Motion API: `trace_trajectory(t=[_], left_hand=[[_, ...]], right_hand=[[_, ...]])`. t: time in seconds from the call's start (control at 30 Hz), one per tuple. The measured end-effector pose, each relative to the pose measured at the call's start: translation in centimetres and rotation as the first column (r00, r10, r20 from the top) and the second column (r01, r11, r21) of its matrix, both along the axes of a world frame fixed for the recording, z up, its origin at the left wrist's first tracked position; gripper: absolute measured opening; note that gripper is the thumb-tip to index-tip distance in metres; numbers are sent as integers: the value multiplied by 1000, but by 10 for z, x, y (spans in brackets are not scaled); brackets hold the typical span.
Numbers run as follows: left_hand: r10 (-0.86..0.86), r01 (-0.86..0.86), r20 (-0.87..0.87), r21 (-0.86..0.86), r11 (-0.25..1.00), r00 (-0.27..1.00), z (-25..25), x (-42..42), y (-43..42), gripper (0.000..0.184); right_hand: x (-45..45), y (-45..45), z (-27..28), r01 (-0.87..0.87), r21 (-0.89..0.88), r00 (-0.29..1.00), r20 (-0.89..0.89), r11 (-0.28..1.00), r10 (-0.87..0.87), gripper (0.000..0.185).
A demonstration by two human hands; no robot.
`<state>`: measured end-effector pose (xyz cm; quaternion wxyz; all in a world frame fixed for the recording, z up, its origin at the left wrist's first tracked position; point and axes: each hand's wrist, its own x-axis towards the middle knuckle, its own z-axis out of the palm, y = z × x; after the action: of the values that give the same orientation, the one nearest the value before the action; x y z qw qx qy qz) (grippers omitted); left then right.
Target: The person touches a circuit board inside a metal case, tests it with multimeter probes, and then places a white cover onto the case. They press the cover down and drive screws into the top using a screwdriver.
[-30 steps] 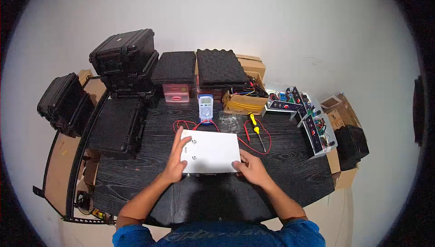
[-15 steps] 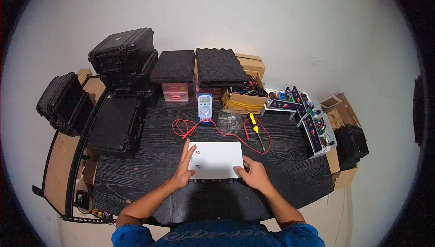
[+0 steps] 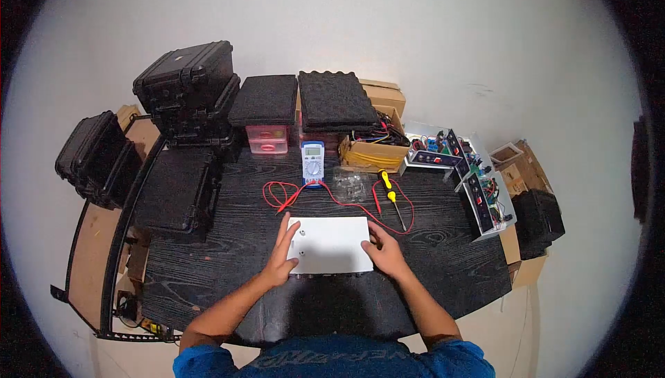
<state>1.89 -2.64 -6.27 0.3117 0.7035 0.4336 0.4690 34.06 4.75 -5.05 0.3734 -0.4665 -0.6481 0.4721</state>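
Observation:
A white rectangular case [image 3: 331, 245] lies near the front of the dark table, its plain face up, with two small round fittings at its left side. My left hand [image 3: 282, 257] grips the left edge, fingers stretched along the side and thumb at the lower corner. On the right edge is my right hand [image 3: 384, 252], thumb on the top face and fingers round the side. What lies under the case is hidden. Beyond it stand a blue-and-white multimeter [image 3: 313, 164] with red test leads [image 3: 339, 203] and a yellow-and-black screwdriver [image 3: 391, 196].
A clear plastic packet [image 3: 351, 187] lies beside the multimeter. Open white cases with circuit boards [image 3: 479, 201] occupy the right side. Black hard cases [image 3: 176, 187] are stacked at left. Behind are a cardboard box of cables [image 3: 374, 154], small drawers [image 3: 267, 139] and black foam [image 3: 335, 103].
My right hand has shifted slightly up along the right edge of the white case. My left hand and the case stay almost where they were.

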Motion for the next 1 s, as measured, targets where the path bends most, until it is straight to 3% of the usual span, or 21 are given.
trace_trajectory(t=[0.1, 0.2, 0.3, 0.4, 0.53, 0.63, 0.73, 0.77, 0.87, 0.9, 1.0], left_hand=[[7, -7, -3, 0, 1000, 1000, 0, 0, 0, 97], [-5, 5, 5, 11, 1000, 1000, 2, 1, -1, 96], [-7, 7, -5, 15, 1000, 1000, 3, 0, -1, 95], [-13, 13, 1, 15, 1000, 1000, 5, 0, -2, 93], [-27, 27, 17, 23, 999, 999, 3, 0, -2, 91], [-30, 30, 22, 9, 1000, 999, 6, 0, -2, 89], [-25, 25, 6, 15, 1000, 1000, 4, 0, -2, 87], [-22, 22, -3, 24, 999, 1000, 3, -1, 0, 87], [-11, 11, -10, 39, 999, 1000, -1, -1, -1, 87], [-10, 10, -5, 41, 999, 1000, 0, -1, -1, 87], [-5, 6, -12, 23, 1000, 1000, 0, 0, 0, 87]], right_hand=[[-10, 5, -1, 15, 58, 991, 131, 998, -23, 69], [-7, 7, 2, -21, -23, 996, 87, 1000, 23, 72], [-5, -15, 0, -82, 6, 994, -77, 997, 82, 74], [5, -42, -19, -79, 85, 997, 6, 993, 78, 74], [4, -61, -16, -87, 24, 957, -275, 996, 90, 65], [1, -31, -17, -26, -40, 940, -341, 999, 10, 60], [-3, 5, -22, 39, -38, 976, -213, 999, -47, 51], [-5, 11, -22, 74, 40, 992, -110, 997, -69, 42], [1, 29, -26, 115, -25, 990, -75, 993, -116, 37], [1, 31, -25, 133, 13, 989, -73, 991, -131, 31], [-2, 44, -28, 91, -147, 951, -282, 985, -130, 22]])
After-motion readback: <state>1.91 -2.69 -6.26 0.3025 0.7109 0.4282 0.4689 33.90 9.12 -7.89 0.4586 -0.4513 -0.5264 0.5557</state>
